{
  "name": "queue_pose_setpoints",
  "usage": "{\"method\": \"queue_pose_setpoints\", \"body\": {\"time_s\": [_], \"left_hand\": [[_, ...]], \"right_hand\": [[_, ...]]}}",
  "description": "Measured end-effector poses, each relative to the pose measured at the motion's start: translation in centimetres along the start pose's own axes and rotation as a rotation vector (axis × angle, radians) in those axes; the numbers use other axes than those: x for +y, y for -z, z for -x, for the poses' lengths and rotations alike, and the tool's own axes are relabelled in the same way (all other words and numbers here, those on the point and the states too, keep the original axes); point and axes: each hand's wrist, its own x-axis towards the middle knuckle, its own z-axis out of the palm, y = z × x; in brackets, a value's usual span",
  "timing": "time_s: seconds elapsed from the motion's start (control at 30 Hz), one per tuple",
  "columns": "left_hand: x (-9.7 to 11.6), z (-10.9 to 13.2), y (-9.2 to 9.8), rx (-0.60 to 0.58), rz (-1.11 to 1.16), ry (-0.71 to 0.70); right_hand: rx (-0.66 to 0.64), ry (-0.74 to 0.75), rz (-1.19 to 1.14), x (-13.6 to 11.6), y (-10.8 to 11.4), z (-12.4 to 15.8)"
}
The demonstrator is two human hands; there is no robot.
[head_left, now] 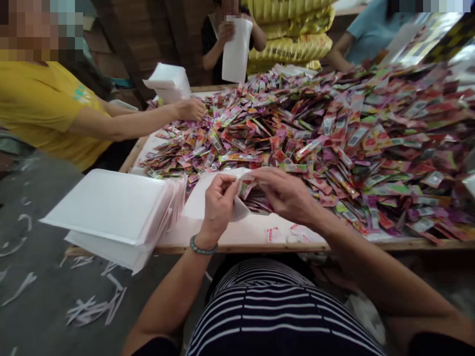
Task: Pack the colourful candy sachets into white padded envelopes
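Note:
A white mailing envelope lies tilted at the table's front edge, against the heap of small packets. My left hand, with a beaded bracelet at the wrist, pinches the envelope's edge between thumb and fingers. At the same edge, the bent fingers of my right hand close on the envelope's upper corner; their tips are partly hidden. Colourful small packets in pink, red, green and purple are piled just beyond both hands. A few show below the envelope, between my hands.
To my left, a stack of white envelopes overhangs the wooden table edge. Small red-and-white slips lie near the front. A co-worker in yellow reaches into the heap; two others work across. Paper strips litter the floor.

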Motion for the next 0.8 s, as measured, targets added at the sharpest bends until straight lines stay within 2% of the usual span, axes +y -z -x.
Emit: {"method": "queue_pose_setpoints", "body": {"time_s": [0.1, 0.17, 0.23, 0.3, 0.37, 0.43, 0.5, 0.57, 0.67, 0.73, 0.8], "left_hand": [[3.7, -1.2, 1.1, 0.067, 0.149, -0.016], [4.7, -1.4, 1.8, 0.094, 0.225, -0.024], [4.5, -1.2, 2.0, 0.133, 0.288, 0.005], [3.6, -0.8, 2.0, 0.163, 0.309, 0.065], [2.8, -0.4, 1.8, 0.178, 0.281, 0.089], [2.9, -0.4, 1.7, 0.176, 0.224, 0.059], [3.9, -0.6, 1.7, 0.153, 0.154, 0.022], [5.4, -1.1, 1.8, 0.145, 0.079, -0.022], [7.4, -1.9, 2.4, 0.195, -0.072, -0.184], [7.8, -2.4, 3.0, 0.218, -0.193, -0.281], [7.9, -2.6, 3.9, 0.233, -0.267, -0.290]], "right_hand": [[0.161, 0.074, -0.066, -3.2, 5.1, -1.9], [0.163, 0.107, -0.097, -4.1, 6.4, -1.7], [0.081, 0.153, -0.066, -3.8, 5.6, -1.1], [0.026, 0.197, 0.001, -2.9, 3.6, -0.4], [0.086, 0.207, 0.055, -1.9, 1.6, 0.0], [0.208, 0.198, 0.100, -1.7, 0.6, -0.2], [0.280, 0.224, 0.177, -2.1, 0.7, -1.0], [0.275, 0.305, 0.258, -2.9, 1.5, -2.1], [0.296, 0.368, 0.285, -4.1, 2.9, -3.8], [0.368, 0.327, 0.247, -4.0, 3.2, -4.4], [0.423, 0.245, 0.183, -2.8, 2.5, -4.5]]}}
